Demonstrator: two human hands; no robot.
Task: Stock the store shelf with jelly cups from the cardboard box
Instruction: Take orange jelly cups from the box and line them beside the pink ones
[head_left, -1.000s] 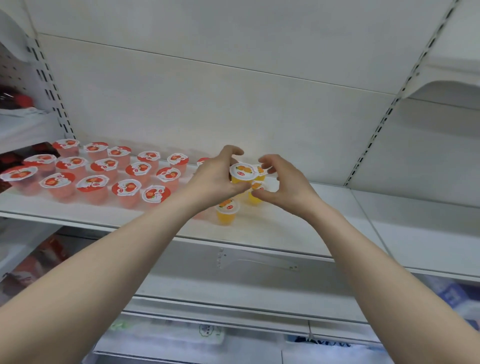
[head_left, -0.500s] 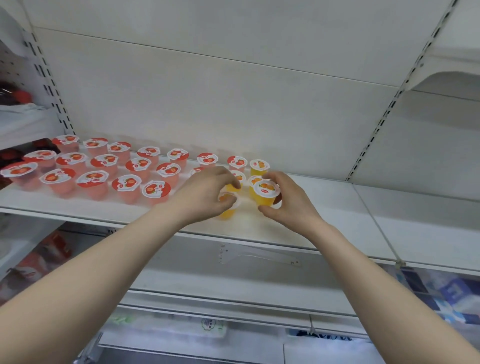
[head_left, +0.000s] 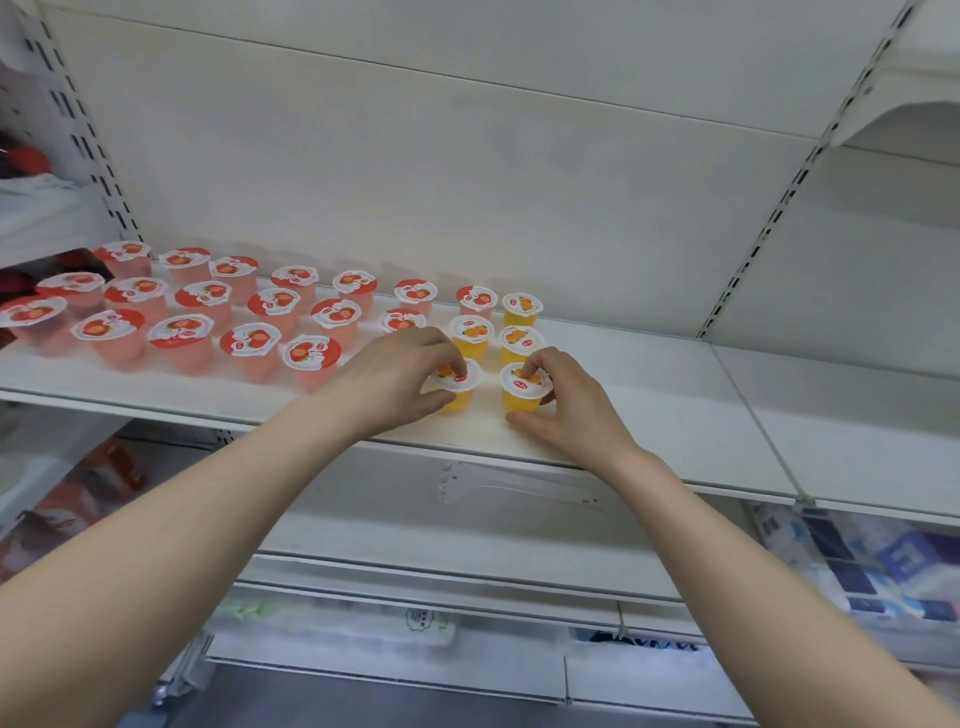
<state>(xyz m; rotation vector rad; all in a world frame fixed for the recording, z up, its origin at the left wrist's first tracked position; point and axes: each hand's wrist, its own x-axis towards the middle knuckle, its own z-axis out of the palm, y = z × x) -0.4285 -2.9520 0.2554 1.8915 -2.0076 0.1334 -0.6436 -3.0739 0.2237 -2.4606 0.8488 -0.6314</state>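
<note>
here both hands are setting orange jelly cups down at the front of the shelf (head_left: 649, 400), just right of the red cups (head_left: 249, 340). the left hand (head_left: 395, 382) pinches one orange cup (head_left: 458, 387), the right hand (head_left: 563, 402) grips another orange cup (head_left: 522, 389), both upright on the board. next, i judge, comes letting go cleanly and reaching for more; the cardboard box is out of view.

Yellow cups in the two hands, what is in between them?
Nothing: the head view shows only bare white shelf between the left hand's cup and the right hand's cup.
</note>
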